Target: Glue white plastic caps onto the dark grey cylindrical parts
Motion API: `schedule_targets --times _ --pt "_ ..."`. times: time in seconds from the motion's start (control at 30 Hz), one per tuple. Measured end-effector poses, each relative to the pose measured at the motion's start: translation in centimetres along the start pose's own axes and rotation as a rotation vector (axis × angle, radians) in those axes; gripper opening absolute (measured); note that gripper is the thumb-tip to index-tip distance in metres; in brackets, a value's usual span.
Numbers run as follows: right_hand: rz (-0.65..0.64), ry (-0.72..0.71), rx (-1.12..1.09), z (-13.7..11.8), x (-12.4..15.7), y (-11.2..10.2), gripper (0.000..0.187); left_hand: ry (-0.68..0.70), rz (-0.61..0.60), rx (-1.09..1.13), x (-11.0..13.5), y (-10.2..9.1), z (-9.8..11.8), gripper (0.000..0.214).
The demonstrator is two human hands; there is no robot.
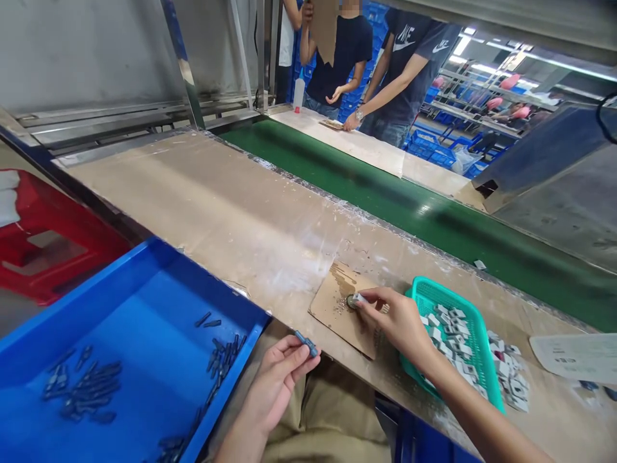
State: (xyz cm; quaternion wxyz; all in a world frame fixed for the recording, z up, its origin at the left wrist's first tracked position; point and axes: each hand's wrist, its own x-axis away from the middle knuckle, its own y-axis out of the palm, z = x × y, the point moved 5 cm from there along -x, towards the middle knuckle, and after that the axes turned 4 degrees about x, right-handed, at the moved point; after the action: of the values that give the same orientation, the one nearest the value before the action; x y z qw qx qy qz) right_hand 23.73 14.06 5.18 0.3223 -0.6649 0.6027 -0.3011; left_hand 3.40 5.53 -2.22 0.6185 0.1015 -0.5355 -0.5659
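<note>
Between thumb and fingers, my left hand (pixel 284 373) grips a small dark blue plastic part (pixel 306 343) near the table's front edge. My right hand (pixel 393 315) pinches a small white block-shaped piece (pixel 359 298) and holds it at a small round dish (pixel 351 301); whether the two touch, I cannot tell. Under the dish lies a square of cardboard (pixel 332 311) with wet brown stains and specks. Right of it, a green plastic basket (pixel 482 334) holds many small white pieces (pixel 450 331).
A blue bin (pixel 144 321) with several dark blue parts (pixel 91 389) stands at the left. More white pieces (pixel 511 373) lie beside the basket, near a translucent lid (pixel 573 357). A green conveyor belt (pixel 337 167) runs behind; people (pixel 409 71) stand across it. A red stool (pixel 53 238) is at left.
</note>
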Motion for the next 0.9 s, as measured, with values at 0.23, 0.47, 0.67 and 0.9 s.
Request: schedule_targets --times 0.23,0.47,0.67,0.9 --pt "-0.257 0.339 -0.739 -2.1 2.8 -0.8 0.029 0.638 -0.068 -0.411 0.6 3.3 1.6 0.011" --pt "-0.404 0.353 -0.982 -5.0 5.9 -0.9 0.021 0.966 -0.136 -0.722 2.1 5.8 1.5 0.016" --pt "-0.434 0.407 -0.945 -5.2 6.8 -0.9 0.023 1.375 -0.238 -0.858 4.6 6.8 1.7 0.037" --pt "-0.451 0.416 -0.891 -5.4 7.2 -0.6 0.026 1.483 -0.391 -1.031 5.5 6.8 1.4 0.053"
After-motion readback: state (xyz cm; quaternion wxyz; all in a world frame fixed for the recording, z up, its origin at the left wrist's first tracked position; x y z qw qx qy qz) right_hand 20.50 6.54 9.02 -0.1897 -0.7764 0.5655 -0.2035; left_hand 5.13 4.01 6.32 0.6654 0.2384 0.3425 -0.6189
